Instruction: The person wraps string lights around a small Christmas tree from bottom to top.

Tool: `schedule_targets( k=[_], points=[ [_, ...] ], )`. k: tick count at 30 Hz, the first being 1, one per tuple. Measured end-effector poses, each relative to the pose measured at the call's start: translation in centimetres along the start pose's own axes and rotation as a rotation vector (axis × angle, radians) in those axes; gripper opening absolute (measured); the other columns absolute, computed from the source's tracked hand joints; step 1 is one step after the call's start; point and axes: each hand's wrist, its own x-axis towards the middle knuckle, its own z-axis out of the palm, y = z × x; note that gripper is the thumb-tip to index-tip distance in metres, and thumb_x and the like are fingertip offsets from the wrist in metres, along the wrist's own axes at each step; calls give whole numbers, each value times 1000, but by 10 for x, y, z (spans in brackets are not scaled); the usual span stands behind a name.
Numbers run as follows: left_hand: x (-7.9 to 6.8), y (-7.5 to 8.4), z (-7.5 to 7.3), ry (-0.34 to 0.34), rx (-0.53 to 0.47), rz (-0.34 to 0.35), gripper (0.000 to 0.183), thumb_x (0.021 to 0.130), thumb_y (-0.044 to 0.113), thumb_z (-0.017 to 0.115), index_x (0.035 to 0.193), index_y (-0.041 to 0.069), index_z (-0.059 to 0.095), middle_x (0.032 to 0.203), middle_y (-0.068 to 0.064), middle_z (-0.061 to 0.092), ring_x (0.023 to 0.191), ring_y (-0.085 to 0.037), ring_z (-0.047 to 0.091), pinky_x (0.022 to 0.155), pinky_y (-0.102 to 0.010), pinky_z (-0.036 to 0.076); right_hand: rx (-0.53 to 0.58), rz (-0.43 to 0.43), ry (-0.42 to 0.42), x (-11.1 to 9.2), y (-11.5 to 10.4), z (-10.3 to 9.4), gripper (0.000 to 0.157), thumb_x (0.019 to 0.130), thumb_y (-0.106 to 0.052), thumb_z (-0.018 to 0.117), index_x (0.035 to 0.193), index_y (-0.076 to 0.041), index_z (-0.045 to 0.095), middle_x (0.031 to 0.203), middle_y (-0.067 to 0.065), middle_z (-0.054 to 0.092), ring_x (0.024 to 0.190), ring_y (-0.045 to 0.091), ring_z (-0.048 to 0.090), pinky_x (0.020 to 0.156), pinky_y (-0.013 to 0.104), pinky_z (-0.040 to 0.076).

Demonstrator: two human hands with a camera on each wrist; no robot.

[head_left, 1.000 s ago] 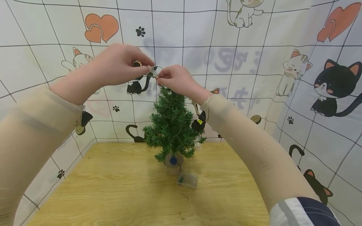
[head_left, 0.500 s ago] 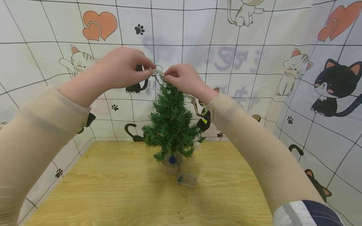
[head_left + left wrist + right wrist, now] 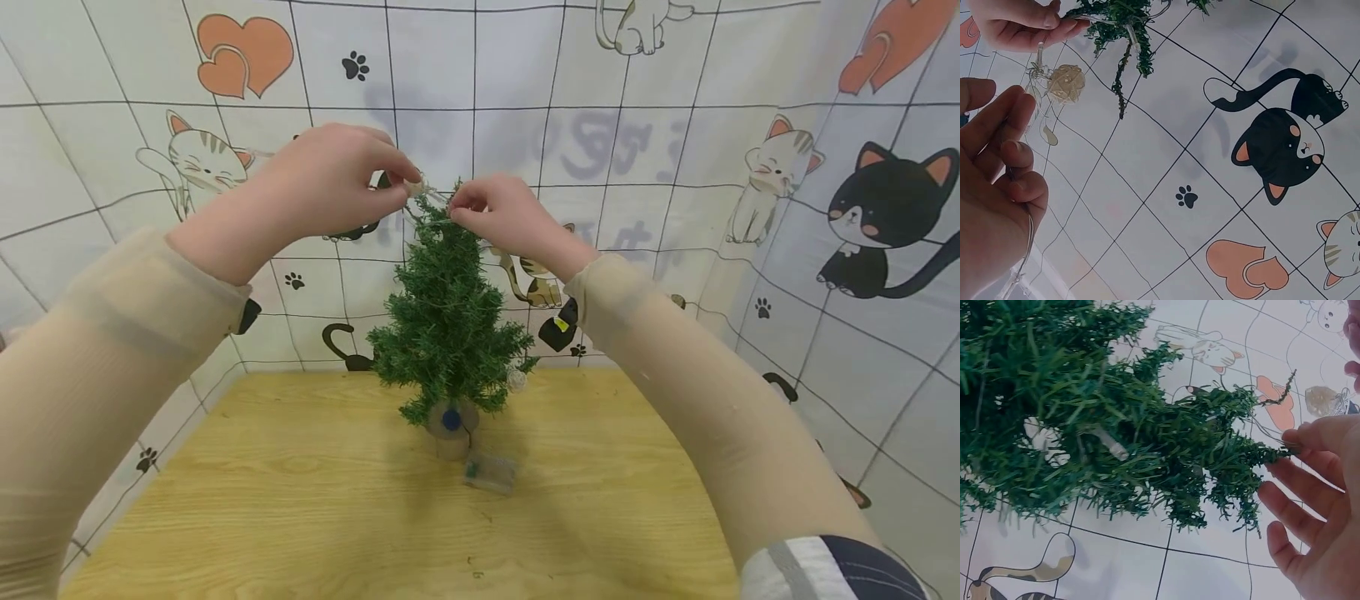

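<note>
A small green artificial Christmas tree (image 3: 450, 317) stands upright in a pot (image 3: 452, 442). At its top, my right hand (image 3: 517, 218) pinches a thin wire of a string light (image 3: 1266, 430) between thumb and finger, right at the tip branch. My left hand (image 3: 337, 183), just to the left, holds more of that wire, which runs through its curled fingers (image 3: 1019, 153). A pale woven ball (image 3: 1066, 84) and tangled wire hang between the two hands. Another woven ball (image 3: 517, 380) sits at a lower right branch. A clear bulb tube (image 3: 1110, 445) shows among the needles.
A clear plastic battery box (image 3: 491, 472) lies on the wooden table (image 3: 300, 492) in front of the pot, with a dark wire near it. A blue round piece (image 3: 452, 419) shows at the pot. Cat-print cloth (image 3: 600, 150) hangs behind and at both sides.
Both hands have shifted right, the right one further, so the gap between them is wider. The wire between them now lies across the treetop. The head view has tilted slightly down.
</note>
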Motion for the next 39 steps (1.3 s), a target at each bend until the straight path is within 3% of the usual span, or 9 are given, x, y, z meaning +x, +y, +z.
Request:
schedule_targets(
  k=[8, 12, 17, 21, 25, 33, 39],
  points=[
    [-4, -1, 3, 2, 73, 0, 30, 96, 17, 50, 117, 10, 70, 105, -5, 65, 75, -21, 56, 67, -39, 45, -93, -187, 89, -8, 9, 5, 16, 96, -17, 62, 104, -12, 75, 122, 3, 58, 107, 18, 52, 85, 34, 43],
    [-4, 0, 6, 5, 80, 7, 30, 96, 17, 50, 117, 11, 71, 105, -5, 65, 76, -21, 56, 65, -38, 45, -100, -214, 104, -11, 13, 9, 15, 95, -16, 63, 102, -11, 75, 122, 6, 55, 102, 20, 54, 81, 34, 42],
    [-3, 1, 12, -3, 101, 21, 31, 95, 16, 50, 117, 12, 71, 105, -6, 64, 70, -20, 54, 58, -36, 42, -61, -169, 117, -15, 18, 15, 15, 95, -14, 63, 102, -9, 74, 114, 5, 56, 88, 18, 52, 76, 30, 44],
    [-3, 2, 18, -17, 115, 20, 31, 95, 17, 50, 118, 13, 71, 110, -6, 64, 69, -19, 55, 55, -36, 42, -16, -128, 135, -19, 23, 18, 16, 96, -12, 60, 104, -7, 73, 110, 4, 57, 96, 15, 55, 84, 23, 48],
    [-1, 2, 23, -27, 116, 25, 28, 96, 19, 53, 117, 13, 71, 113, -5, 65, 73, -20, 58, 56, -38, 46, 15, -74, 150, -22, 25, 19, 18, 97, -12, 58, 107, -6, 71, 110, 4, 63, 99, 15, 60, 87, 27, 48],
    [1, 1, 33, -40, 124, 19, 27, 96, 21, 54, 116, 14, 71, 114, -4, 64, 77, -20, 58, 60, -40, 47, 232, 96, 138, -24, 30, 22, 19, 99, -17, 54, 109, -10, 68, 94, 6, 70, 77, 14, 66, 65, 38, 53],
    [0, 2, 37, -18, 126, 34, 27, 96, 21, 55, 116, 14, 71, 111, -4, 65, 76, -20, 58, 59, -39, 47, 250, 98, 177, -23, 31, 23, 19, 100, -17, 54, 110, -9, 68, 95, 5, 68, 73, 17, 65, 62, 34, 53]
  ],
)
